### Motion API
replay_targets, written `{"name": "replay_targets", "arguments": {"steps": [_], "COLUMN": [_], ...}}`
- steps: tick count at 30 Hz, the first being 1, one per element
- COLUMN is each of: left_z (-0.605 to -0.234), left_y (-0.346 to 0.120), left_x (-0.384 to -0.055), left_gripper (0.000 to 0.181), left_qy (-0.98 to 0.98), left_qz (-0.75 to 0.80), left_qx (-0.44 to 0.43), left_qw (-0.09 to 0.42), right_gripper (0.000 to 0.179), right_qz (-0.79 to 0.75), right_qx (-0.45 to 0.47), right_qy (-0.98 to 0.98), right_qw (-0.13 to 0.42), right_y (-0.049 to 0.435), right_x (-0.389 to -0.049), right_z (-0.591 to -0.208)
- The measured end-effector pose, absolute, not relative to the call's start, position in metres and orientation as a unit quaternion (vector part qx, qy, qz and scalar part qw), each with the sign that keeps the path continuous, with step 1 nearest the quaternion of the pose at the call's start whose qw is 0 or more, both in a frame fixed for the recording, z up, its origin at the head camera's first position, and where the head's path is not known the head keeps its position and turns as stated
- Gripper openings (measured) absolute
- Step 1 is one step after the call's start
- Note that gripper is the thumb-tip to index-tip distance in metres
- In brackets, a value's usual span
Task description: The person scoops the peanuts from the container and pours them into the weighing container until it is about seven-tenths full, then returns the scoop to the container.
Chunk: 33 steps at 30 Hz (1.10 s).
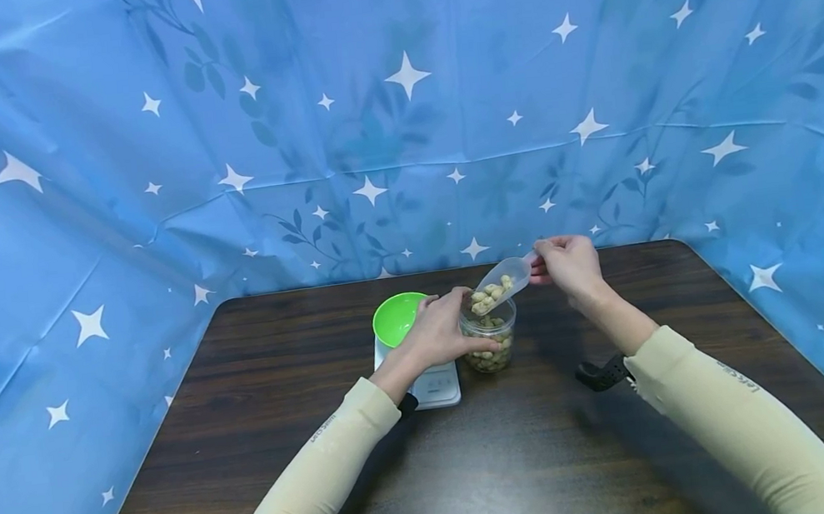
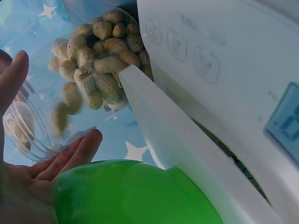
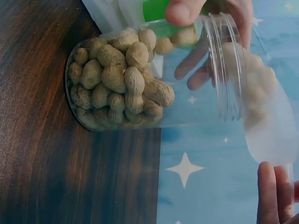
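A clear jar (image 1: 489, 359) part full of unshelled peanuts (image 3: 119, 84) stands on the dark table. My left hand (image 1: 441, 331) holds it near the threaded mouth, thumb on the near side and fingers behind. From the right, my right hand (image 1: 570, 265) pinches the handle of a translucent scoop (image 1: 511, 270), tipped down over the jar's open mouth. More peanuts lie along the scoop's trough. Two blurred peanuts (image 2: 65, 109) are dropping inside the jar in the left wrist view.
Left of the jar, a white kitchen scale (image 1: 438, 390) bears a bright green bowl (image 1: 394, 319), partly behind my left hand. A blue star-patterned cloth (image 1: 368, 127) hangs behind the table (image 1: 281, 371). Black straps circle both wrists.
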State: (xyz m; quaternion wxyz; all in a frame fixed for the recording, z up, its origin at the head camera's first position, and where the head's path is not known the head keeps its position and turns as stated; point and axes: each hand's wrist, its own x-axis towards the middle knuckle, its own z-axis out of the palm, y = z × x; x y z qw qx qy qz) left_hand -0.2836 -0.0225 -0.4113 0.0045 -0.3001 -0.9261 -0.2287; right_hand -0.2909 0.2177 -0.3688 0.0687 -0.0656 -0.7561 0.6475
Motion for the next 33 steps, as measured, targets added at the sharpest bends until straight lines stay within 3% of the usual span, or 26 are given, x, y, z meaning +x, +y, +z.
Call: {"name": "replay_targets", "arguments": {"steps": [17, 33], "left_z": [-0.413, -0.400], "left_y": [-0.027, -0.084], "left_x": [-0.283, -0.284], "left_gripper": [0.097, 0.092], "left_qy": [-0.916, -0.921], "left_qz": [-0.245, -0.294], "left_qx": [-0.319, -0.253], "left_qw": [0.010, 0.018], "right_gripper": [0.040, 0.040], "right_qz": [0.680, 0.711], "right_qx": [-0.084, -0.051], "right_qy": [-0.725, -0.697], "right_qw": [0.074, 0.084], "right_y": [0.228, 0.211], "right_x": [-0.294, -0.303], "right_z": [-0.370, -0.357]}}
